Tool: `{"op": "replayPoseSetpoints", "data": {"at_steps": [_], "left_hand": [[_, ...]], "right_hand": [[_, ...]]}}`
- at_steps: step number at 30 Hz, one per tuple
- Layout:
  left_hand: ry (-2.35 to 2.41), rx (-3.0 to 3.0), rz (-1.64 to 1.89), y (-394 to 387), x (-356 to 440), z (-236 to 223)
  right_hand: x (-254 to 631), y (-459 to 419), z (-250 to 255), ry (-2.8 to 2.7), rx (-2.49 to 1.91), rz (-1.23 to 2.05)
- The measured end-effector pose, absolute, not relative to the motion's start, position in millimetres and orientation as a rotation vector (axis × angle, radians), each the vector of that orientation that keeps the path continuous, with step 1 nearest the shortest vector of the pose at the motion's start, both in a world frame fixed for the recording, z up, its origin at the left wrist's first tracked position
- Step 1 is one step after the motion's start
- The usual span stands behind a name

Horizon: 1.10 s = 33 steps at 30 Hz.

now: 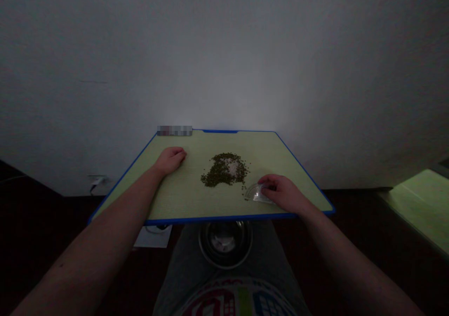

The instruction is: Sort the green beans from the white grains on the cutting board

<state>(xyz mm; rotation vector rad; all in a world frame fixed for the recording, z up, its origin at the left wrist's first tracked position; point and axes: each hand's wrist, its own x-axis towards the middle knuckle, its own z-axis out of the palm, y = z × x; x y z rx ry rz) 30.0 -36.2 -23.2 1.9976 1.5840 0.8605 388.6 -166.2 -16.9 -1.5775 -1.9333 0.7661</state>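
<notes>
A pile of small dark green beans [224, 170] mixed with a patch of white grains lies in the middle of a light green table with a blue rim [217, 219]. My left hand [170, 159] rests on the table to the left of the pile, fingers curled loosely with nothing in them. My right hand [282, 192] sits near the table's front right, its fingers closed on the edge of a small clear glass dish [255, 193] that stands on the table just right of the pile.
A metal bowl [225, 243] with something pale inside rests in my lap below the table's front edge. A second green surface [426, 204] shows at the far right. A white wall stands behind; a wall socket [96, 181] sits low at left.
</notes>
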Motion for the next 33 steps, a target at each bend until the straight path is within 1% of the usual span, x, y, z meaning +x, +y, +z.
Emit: {"op": "replayPoseSetpoints", "data": {"at_steps": [9, 17, 24, 33], "left_hand": [[1.580, 2.055, 0.887, -33.4, 28.5, -25.9], [1.559, 1.983, 0.876, -33.6, 28.5, -25.8], [1.558, 1.972, 0.870, -34.1, 29.4, -24.6], [1.555, 1.972, 0.878, -34.1, 29.3, -23.8]], "right_hand": [[388.0, -175.4, -13.2, -1.920, -1.579, 0.835], [381.9, -177.5, -13.9, -1.911, -1.550, 0.913], [374.3, -183.9, -8.0, -1.974, -1.524, 0.908], [373.1, -187.9, -12.3, -1.955, -1.509, 0.934]]}}
